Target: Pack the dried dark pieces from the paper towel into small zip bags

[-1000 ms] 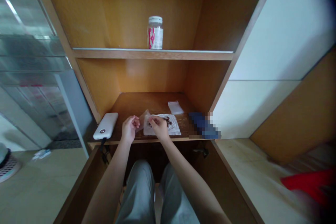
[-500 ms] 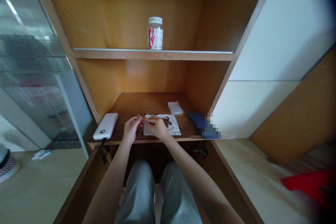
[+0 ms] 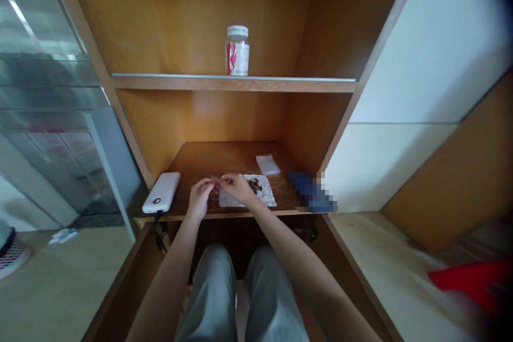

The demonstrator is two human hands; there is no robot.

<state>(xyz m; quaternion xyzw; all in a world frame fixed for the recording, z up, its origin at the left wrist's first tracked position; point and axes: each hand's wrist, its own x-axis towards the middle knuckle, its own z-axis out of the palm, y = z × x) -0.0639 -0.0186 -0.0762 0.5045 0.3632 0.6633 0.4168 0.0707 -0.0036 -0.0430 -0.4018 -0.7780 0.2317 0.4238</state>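
Observation:
My left hand [image 3: 199, 197] is closed in a pinch above the front of the lower shelf. Close beside it, my right hand [image 3: 238, 190] pinches too, its fingertips almost meeting the left ones. Something small and thin seems to be between the fingertips, too small to name. Under my right hand lies a crumpled white sheet [image 3: 267, 197], partly hidden by that hand. Several small dark brown pieces [image 3: 255, 186] are heaped on it. Behind the sheet is a small clear zip bag [image 3: 268, 164], lying flat.
A white power bank [image 3: 161, 192] with a black cable [image 3: 159, 232] lies at the shelf's left front. A dark blue item [image 3: 310, 192], partly pixelated, rests at the right. On the upper shelf stands a white-capped jar [image 3: 237, 52]. My knees [image 3: 218, 267] are under the shelf edge.
My right hand has lifted slightly and its fingers have shifted a little at the pinch. My left hand stays nearly in place.

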